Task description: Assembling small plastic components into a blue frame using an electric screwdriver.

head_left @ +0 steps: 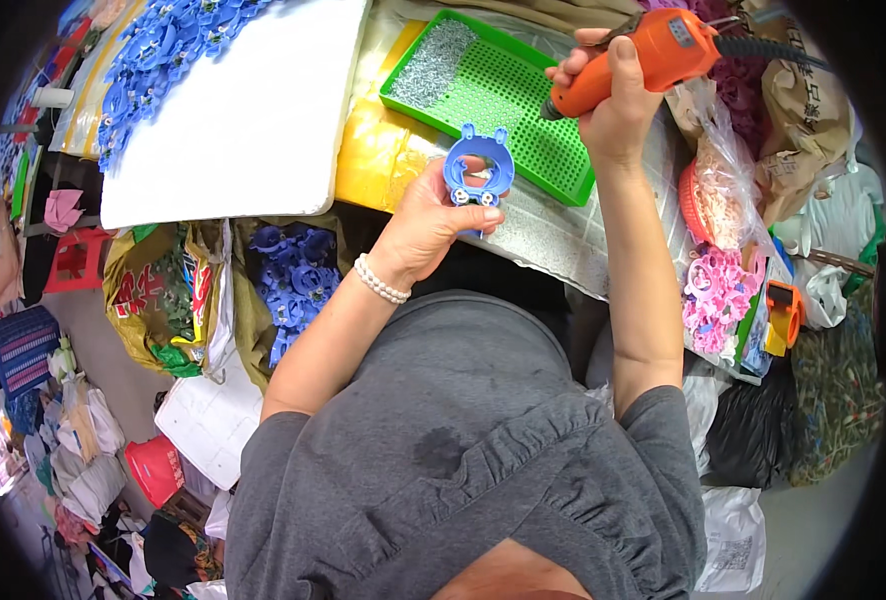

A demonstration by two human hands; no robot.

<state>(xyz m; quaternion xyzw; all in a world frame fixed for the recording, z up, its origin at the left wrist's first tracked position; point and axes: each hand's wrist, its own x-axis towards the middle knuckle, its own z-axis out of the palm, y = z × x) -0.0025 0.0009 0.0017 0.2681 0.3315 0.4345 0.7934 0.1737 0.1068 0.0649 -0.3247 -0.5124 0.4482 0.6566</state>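
My left hand (425, 222) grips a blue plastic part (479, 166), a rounded ring-like shell with two small ear-like knobs at its top and whitish fittings at its lower edge. Raised at the upper right, my right hand (620, 105) is wrapped round an orange electric screwdriver (635, 62), whose black nose points down and left. The tool and the blue part are well apart. Between and beyond my hands lies a green perforated tray (523, 120), with a heap of small silvery screws (441, 62) at its far left end.
A white board (228, 120) at the left bears many blue parts (168, 55). More blue parts (295, 275) fill a bag below it. Pink parts (718, 295), a red basket (696, 200) and an orange tape dispenser (785, 315) stand at the right. A black cable (768, 50) trails from the screwdriver.
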